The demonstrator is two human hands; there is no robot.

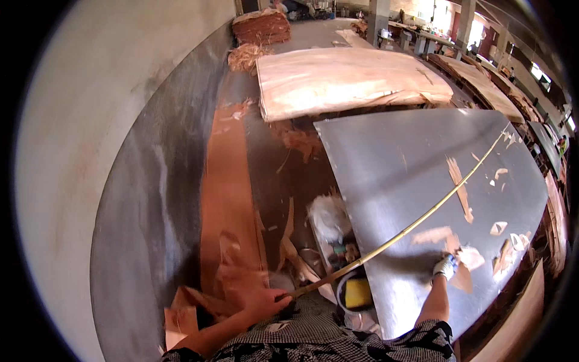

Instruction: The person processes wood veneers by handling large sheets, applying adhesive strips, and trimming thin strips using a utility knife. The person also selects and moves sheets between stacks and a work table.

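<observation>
My left hand [265,303] is closed round the thick end of a long, thin bamboo stick [395,237], close to my waist. The stick slants over the metal-topped table [386,172] toward its far right corner. Over the table's right part reaches my right hand [445,266], in a white glove with some blue at the fingers. Its fingers are curled at some thin wood veneer scraps [470,257], which spread out past them. Farther along the tabletop lies a longer veneer strip [461,192], partly beneath the stick.
A tall stack of veneer sheets [350,81] lies beyond the table. Left of the table, a reddish-brown strip [226,193] runs along the floor by the wall [120,120]. A bucket with a yellow block [358,293] stands against the table's near left edge. More veneer stacks [479,84] line the right.
</observation>
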